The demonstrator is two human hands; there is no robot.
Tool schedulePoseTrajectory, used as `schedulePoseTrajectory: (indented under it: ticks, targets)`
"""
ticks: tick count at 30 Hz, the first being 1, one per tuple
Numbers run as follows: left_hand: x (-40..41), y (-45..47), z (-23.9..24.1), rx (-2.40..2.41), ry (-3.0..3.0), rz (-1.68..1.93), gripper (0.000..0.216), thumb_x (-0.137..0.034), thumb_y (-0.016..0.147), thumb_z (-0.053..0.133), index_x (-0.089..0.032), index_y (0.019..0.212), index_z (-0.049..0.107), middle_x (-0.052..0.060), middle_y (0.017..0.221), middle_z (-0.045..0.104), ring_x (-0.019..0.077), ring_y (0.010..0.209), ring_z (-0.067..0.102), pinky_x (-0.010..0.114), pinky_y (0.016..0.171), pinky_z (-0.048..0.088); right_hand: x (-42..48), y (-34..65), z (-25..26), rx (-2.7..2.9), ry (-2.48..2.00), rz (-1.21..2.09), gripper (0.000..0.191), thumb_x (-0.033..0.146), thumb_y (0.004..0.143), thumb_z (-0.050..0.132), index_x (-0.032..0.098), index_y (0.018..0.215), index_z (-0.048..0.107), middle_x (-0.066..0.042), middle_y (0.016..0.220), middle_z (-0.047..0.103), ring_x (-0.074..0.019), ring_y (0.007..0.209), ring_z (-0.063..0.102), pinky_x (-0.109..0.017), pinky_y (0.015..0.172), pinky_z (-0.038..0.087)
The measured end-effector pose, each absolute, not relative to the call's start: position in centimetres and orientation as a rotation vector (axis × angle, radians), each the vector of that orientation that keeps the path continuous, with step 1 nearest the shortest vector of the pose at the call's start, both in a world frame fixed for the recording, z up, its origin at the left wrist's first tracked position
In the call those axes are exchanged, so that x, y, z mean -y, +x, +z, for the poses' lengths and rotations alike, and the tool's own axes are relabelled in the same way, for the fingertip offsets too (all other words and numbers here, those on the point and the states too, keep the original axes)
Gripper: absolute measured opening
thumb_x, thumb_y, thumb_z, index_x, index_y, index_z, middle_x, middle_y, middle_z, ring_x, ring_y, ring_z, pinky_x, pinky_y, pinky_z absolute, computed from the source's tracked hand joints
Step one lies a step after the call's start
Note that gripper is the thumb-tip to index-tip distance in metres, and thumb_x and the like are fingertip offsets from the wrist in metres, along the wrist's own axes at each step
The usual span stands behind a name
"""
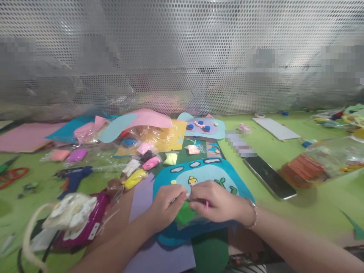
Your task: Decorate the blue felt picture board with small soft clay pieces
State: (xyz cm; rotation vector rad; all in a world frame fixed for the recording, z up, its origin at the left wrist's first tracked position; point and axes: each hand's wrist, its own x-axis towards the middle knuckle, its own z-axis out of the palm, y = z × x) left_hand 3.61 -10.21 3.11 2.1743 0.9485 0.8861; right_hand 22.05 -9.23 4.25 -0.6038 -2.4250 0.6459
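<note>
Both my hands meet over a blue felt-like board [167,237], fingertips almost touching. My left hand [167,204] is closed, pinching the top of a clear packet of green clay [184,215]. From the right, my right hand [214,199] pinches the same packet, and a thin pink stick [207,206] pokes out from its curled fingers. The packet hangs just below the fingertips; its upper edge is hidden by them. On the board's light-blue centre are a small yellow-hatted figure [192,180] and green plant shapes [220,183]. White, black-outlined shapes [195,164] run along the far border.
Left lie a glue gun [74,180], bagged clay such as a yellow packet [135,178], and a magenta box [98,208] with a cord. Right are a phone [269,176] and a plastic jar [318,161]. A perforated metal screen [182,57] stands behind.
</note>
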Motion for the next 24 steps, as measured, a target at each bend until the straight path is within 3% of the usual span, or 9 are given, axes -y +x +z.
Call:
schedulePoseTrajectory:
  ticks: [11, 17, 24]
  targets:
    - [10.17, 3.77, 3.39, -0.975, 2.123, 0.836, 0.045, -0.043, 0.091, 0.025, -0.018, 0.055, 0.036, -0.002, 0.052, 0.039, 0.0105, 0.051, 0.037, 0.024, 0.05, 0.03, 9.34, 21.97, 4.57, 2.457, -0.599, 0.607, 0.021, 0.022, 0.089, 0.038, 0.019, 0.068, 0.035, 0.005, 0.059, 0.031, -0.0089, 0.052, 0.027, -0.023, 0.051, 0.025]
    - [10.02, 3.74, 3.35, -0.996, 2.108, 0.87, 0.04, -0.037, 0.092, 0.029, -0.017, 0.061, 0.046, -0.001, 0.057, 0.048, 0.0112, 0.055, 0.044, 0.024, 0.055, 0.034, 9.26, 22.08, 4.4, 2.504, -0.65, 0.526, 0.023, 0.022, 0.089, 0.035, 0.019, 0.067, 0.037, 0.004, 0.06, 0.034, -0.0094, 0.052, 0.029, -0.022, 0.05, 0.026]
    - [10.1, 3.45, 3.15, -1.08, 2.16, 0.949, 0.04, -0.035, 0.092, 0.029, -0.018, 0.059, 0.044, 0.001, 0.057, 0.051, 0.0122, 0.055, 0.045, 0.025, 0.054, 0.034, 9.06, 22.49, 4.33, 2.495, -0.663, 0.561, 0.027, 0.028, 0.089, 0.039, 0.019, 0.064, 0.035, 0.004, 0.059, 0.033, -0.0092, 0.053, 0.028, -0.024, 0.052, 0.024]
